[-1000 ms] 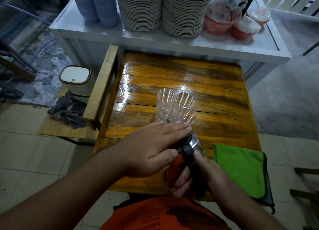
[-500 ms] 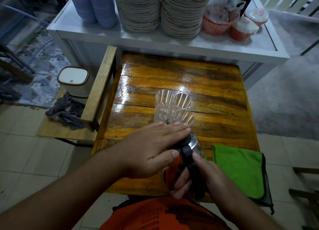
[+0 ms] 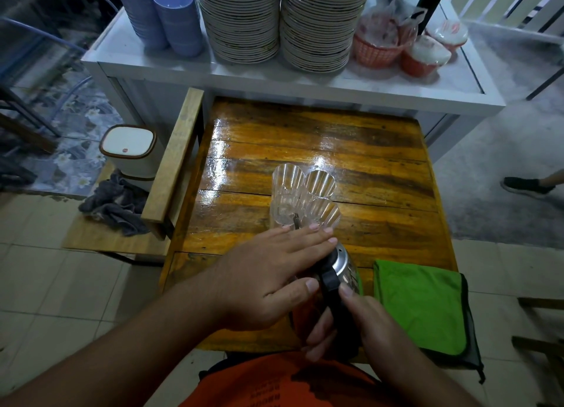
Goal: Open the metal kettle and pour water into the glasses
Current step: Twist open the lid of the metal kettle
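A shiny metal kettle (image 3: 343, 264) with a black handle sits at the near edge of the wooden table (image 3: 351, 138). My left hand (image 3: 268, 272) lies flat over its top and hides the lid, thumb against the handle's upper end. Around the black handle my right hand (image 3: 354, 321) is wrapped. Three clear ribbed glasses (image 3: 302, 196) stand bunched together just beyond the kettle, and its thin spout tip pokes up in front of them.
A folded green cloth (image 3: 421, 303) lies at the table's near right corner. Behind the table, a white counter (image 3: 305, 80) carries plate stacks, blue cups and red baskets. To the left stands a wooden chair (image 3: 171, 168), with a white bin and grey rag. Someone's foot (image 3: 525, 185) shows at far right.
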### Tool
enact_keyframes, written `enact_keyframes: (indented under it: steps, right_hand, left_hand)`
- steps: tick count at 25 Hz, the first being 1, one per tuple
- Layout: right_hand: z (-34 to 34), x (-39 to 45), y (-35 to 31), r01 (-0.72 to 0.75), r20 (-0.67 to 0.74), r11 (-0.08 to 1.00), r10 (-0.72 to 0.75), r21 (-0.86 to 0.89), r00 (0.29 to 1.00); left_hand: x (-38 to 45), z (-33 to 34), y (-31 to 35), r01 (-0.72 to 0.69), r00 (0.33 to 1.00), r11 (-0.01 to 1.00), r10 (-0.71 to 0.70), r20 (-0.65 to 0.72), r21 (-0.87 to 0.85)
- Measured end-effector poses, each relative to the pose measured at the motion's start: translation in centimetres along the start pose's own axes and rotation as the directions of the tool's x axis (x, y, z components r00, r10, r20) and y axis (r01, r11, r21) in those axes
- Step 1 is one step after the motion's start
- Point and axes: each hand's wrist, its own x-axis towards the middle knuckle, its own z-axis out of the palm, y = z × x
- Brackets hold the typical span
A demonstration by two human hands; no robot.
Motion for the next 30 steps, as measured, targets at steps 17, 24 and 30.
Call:
enact_keyframes:
  steps: [17,24,30]
  right_hand:
    - [0.1,0.3,-0.8,0.204,-0.048,0.977,-0.201,0.066,0.978]
    - [0.7,0.4,-2.8,0.212,-0.065,0.977,-0.21,0.031,0.976]
    - [1.1,0.4,-5.1,0.165,-0.072,0.986,-0.164,0.015,0.984]
  left_hand:
    - [-0.2,-1.7,2.5,-0.017,0.991,0.999,0.021,-0.131,0.03]
    - [0.5,-2.7,2.3,-0.008,0.985,0.999,0.014,-0.169,0.037]
    - [1.4,-4.4,1.3,0.019,0.988,0.999,-0.014,-0.157,0.033]
